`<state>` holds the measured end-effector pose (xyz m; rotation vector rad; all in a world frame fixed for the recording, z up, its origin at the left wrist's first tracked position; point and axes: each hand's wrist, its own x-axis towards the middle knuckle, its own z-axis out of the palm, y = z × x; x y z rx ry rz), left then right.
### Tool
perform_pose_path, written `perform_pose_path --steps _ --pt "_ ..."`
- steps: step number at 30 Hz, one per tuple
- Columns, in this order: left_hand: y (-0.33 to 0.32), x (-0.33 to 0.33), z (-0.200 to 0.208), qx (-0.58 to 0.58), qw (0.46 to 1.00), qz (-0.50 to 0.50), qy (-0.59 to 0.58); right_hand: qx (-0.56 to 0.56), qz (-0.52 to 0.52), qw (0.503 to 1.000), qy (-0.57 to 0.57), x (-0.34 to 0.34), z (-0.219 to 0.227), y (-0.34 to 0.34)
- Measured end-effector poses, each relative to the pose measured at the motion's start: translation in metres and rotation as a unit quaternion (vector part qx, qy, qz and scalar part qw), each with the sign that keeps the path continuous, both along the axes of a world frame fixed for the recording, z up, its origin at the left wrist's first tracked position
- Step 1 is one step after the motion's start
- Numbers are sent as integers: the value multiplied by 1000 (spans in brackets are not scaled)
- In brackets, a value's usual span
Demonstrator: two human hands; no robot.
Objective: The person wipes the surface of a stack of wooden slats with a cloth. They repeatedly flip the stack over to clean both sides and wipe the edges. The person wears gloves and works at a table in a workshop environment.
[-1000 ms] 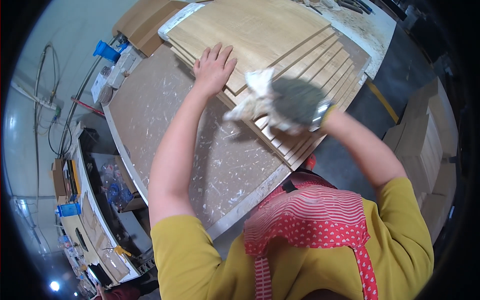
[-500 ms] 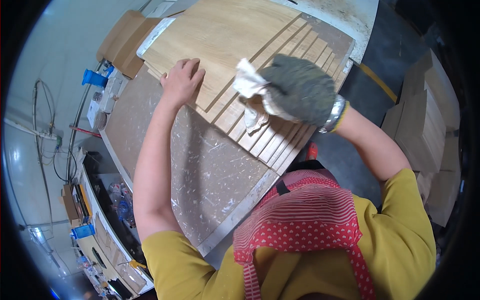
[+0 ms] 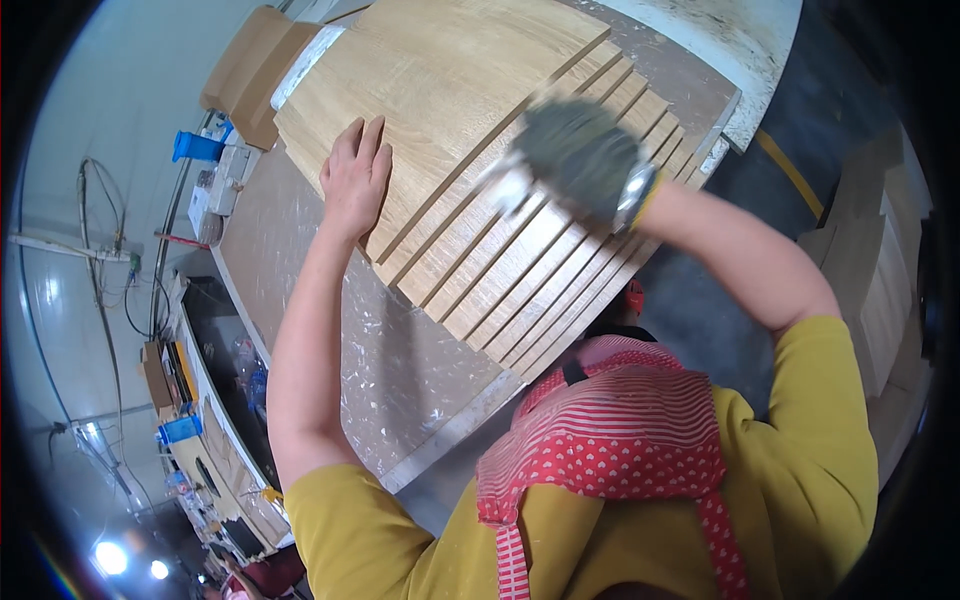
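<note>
A stack of wood-grain boards (image 3: pixel 450 75) lies fanned out on the worktable, each lower board's edge strip stepping out toward me. My left hand (image 3: pixel 355 182), bare, rests on the left part of the top board with its fingers stretched out. Over the stepped strips on the right is my right hand (image 3: pixel 582 160), in a dark green-grey glove and smeared by motion. A crumpled white cloth (image 3: pixel 512 190) shows at its fingers, held against the strips. The glove hides part of the cloth and the strips beneath.
The worn brown worktable (image 3: pixel 290 215) is speckled with white marks. An open cardboard box (image 3: pixel 255 70) and a blue container (image 3: pixel 198 146) stand beyond its left edge. Stacked cartons (image 3: pixel 875 290) are at the right. A side shelf (image 3: pixel 225 470) with assorted items runs along the lower left.
My right hand has moved slightly left and up with the cloth. The left hand's fingers have straightened. The edge strips look more widely spread, and the view has shifted a little.
</note>
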<state>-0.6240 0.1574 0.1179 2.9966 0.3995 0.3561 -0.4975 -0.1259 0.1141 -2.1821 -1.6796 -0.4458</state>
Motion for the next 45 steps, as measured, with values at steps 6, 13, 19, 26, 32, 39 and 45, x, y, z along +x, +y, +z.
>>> perform_pose_path --steps 6,13,19,26,32,39,45 --pt "1 16 -2 10 1000 -18 -5 -78 -227 971 15 118 26 -72" --pt "2 8 -3 4 1000 -18 9 -31 89 994 61 -34 15 14" --pt "-4 5 2 -6 1000 -15 16 78 8 996 46 71 -16 -38" --pt "-9 10 7 -16 1000 -9 17 88 -235 967 40 167 -9 -145" --pt "-8 13 7 -7 1000 -11 26 -160 -10 977 144 29 22 -32" --pt "-9 5 6 11 999 -20 23 60 -138 944 294 153 -34 -112" --pt "-5 11 8 3 999 -32 -15 111 -80 990 -33 174 4 -167"
